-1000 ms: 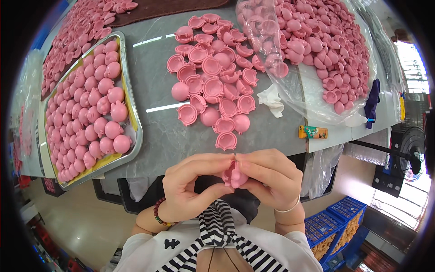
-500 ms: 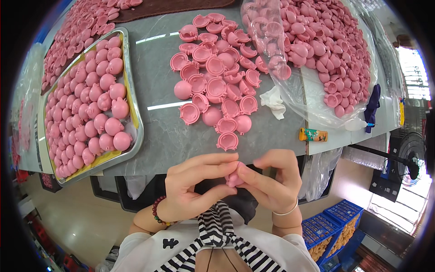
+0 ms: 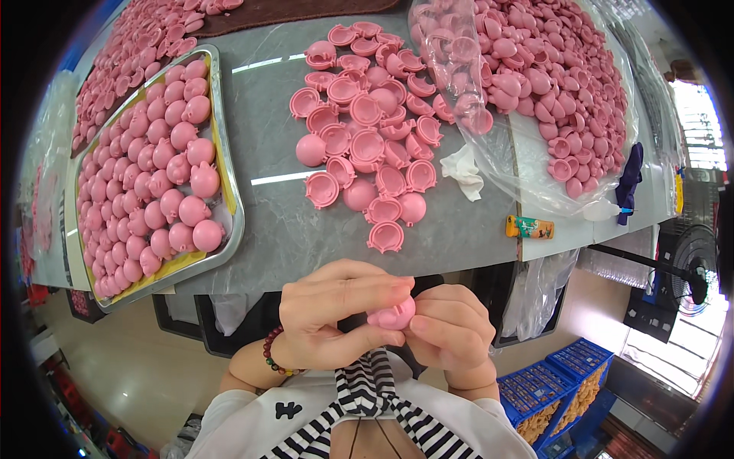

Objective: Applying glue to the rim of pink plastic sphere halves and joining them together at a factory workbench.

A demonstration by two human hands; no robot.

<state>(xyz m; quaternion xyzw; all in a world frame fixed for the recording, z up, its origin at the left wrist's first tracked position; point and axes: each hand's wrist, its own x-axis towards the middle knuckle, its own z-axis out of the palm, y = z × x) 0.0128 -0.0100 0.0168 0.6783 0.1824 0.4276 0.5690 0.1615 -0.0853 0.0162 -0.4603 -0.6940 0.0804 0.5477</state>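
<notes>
While the left hand (image 3: 325, 314) grips a small pink ball (image 3: 394, 314) between thumb and fingers, the right hand (image 3: 453, 325) clasps its right side, before the grey table's (image 3: 267, 218) near edge; pink half-shells (image 3: 367, 147) lie beyond, a filled metal tray (image 3: 236, 206) leftward.
</notes>
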